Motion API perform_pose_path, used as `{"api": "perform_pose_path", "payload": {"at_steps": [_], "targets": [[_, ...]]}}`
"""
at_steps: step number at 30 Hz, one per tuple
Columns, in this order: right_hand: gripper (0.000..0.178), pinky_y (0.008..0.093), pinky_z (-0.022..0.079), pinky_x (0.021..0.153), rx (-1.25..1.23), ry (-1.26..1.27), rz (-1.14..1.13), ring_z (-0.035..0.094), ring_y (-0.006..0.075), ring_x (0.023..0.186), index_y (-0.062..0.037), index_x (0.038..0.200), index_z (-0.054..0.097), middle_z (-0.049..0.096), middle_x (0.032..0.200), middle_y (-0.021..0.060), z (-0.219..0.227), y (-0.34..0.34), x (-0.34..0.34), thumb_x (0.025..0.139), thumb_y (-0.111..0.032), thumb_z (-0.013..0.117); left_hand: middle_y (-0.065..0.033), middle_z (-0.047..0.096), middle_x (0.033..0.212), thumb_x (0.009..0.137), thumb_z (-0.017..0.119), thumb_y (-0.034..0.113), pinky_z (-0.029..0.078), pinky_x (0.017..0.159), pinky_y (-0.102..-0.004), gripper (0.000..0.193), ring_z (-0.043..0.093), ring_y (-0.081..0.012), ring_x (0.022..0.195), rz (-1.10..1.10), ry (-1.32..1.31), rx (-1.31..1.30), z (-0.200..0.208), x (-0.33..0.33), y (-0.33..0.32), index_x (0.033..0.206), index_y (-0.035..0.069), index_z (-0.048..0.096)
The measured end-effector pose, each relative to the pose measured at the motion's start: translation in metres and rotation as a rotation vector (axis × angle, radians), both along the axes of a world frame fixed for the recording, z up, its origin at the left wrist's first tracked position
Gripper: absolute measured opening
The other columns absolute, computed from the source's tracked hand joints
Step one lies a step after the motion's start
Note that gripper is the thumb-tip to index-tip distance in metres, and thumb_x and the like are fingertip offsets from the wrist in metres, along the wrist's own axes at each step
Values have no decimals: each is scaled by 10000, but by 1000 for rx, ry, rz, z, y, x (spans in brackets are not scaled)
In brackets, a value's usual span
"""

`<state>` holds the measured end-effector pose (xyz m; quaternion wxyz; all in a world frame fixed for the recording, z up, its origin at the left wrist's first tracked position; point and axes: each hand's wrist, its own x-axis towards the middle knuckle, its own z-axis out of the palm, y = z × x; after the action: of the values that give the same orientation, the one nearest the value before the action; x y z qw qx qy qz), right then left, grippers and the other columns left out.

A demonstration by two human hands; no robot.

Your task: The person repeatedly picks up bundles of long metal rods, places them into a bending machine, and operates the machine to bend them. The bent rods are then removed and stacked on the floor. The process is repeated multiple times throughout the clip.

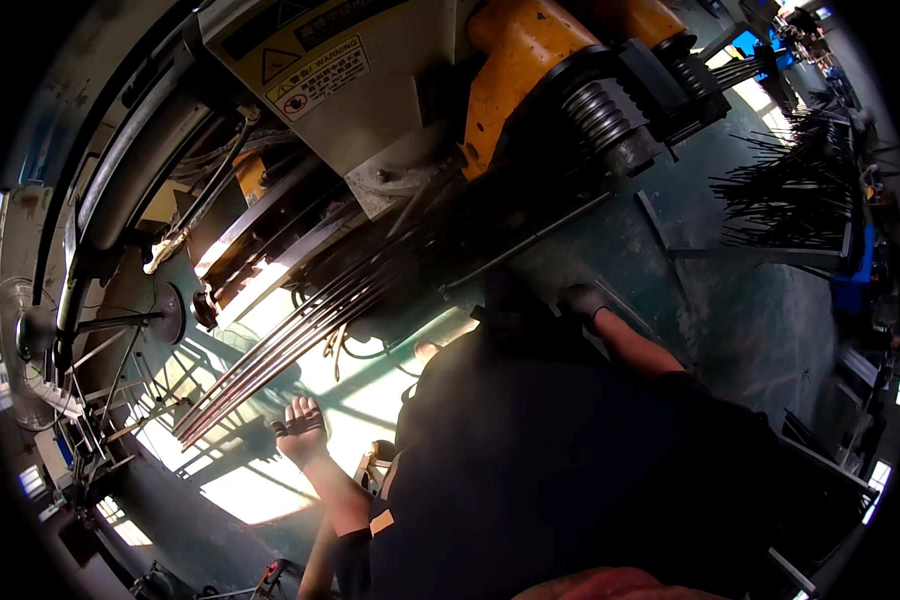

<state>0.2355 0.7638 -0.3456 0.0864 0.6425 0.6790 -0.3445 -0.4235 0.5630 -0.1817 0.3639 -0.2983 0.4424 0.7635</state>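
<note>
A bundle of long thin metal rods (pixel 290 345) slants from the dark underside of the machine (pixel 370 170) down to the left, its near ends in sunlight. My left hand (pixel 301 432) is just below and right of those ends, apart from them in the picture. Its fingers are stretched out, with dark bands or pieces of glove around some of them, and nothing shows in it. On the other side of my dark-clothed body, my right hand (pixel 582 298) lies in shadow below the machine, looking dark or gloved. Its fingers blur into the dark, so any grip is hidden.
Orange machine parts with a coil spring (pixel 597 108) overhang at the top. A large pile of dark rods (pixel 795 190) lies on a metal rack at the right. A round-based stand (pixel 168 313) and a fan (pixel 35 335) are at the left. Sunlight patches the green floor (pixel 740 320).
</note>
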Motion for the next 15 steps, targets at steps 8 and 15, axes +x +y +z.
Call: {"api": "perform_pose_path", "payload": {"at_steps": [8,15], "targets": [[331,476,517,953,229,-120,167,666,398,1080,-101,1102,743,725,1157,182,-65,134,69,910,-350,637,67,633,1357,1046,449,455,350,1118,-479,404,550,-125,1246,2002,-2163,1080,-46,173,120,1253,158,630],[350,475,518,958,452,155,-19,673,402,1071,-78,1076,745,725,1144,201,-27,160,59,913,-367,632,-35,708,1232,958,564,327,389,1140,-444,243,592,-248,1246,1791,-2215,886,-92,140,144,1055,194,743]]}}
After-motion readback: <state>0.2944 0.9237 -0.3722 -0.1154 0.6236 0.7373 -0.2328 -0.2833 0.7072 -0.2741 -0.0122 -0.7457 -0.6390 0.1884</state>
